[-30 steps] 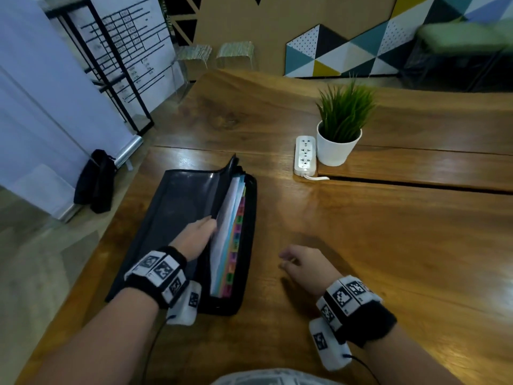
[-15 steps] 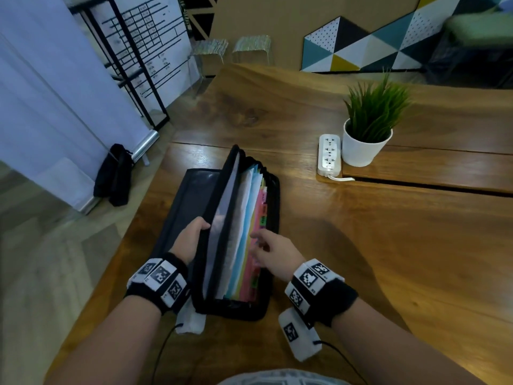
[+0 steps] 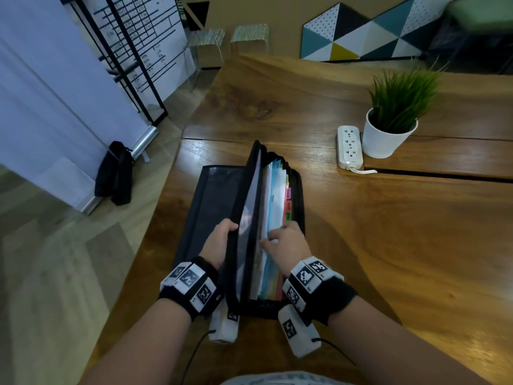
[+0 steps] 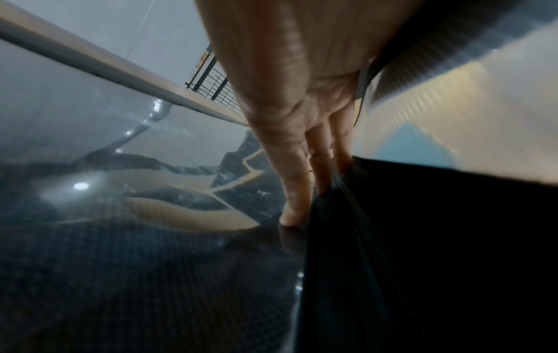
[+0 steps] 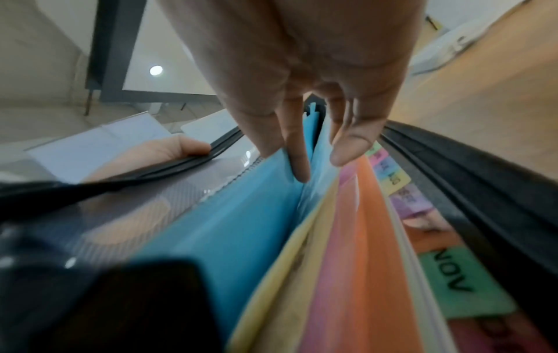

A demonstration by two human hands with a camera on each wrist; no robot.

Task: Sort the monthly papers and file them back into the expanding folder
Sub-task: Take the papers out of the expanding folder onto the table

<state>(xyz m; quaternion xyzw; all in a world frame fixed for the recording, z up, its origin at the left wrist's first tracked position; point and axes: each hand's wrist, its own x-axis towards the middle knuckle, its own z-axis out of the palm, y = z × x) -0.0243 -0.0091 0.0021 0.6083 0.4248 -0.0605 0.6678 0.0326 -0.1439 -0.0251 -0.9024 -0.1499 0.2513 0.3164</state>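
Wooden table [image 3: 388, 245] carries expanding folder [image 3: 211, 207], power strip [image 3: 349, 147], potted plant [image 3: 388, 134].

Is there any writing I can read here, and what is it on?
"NOV": on the green tab of the expanding folder.
The yellow tab and purple tab: lettering too blurred.
The board by the wall: print too small.
The wrist bands: square codes only, no words.

**Folder lay open on the table**

The black zip-edged expanding folder [image 3: 298, 195] lay flat, its clear mesh front panel [image 3: 247, 207] raised upright. Blue, yellow, pink and orange dividers [image 5: 347, 238] stood inside, with coloured month tabs [image 5: 453, 281] along the right edge.
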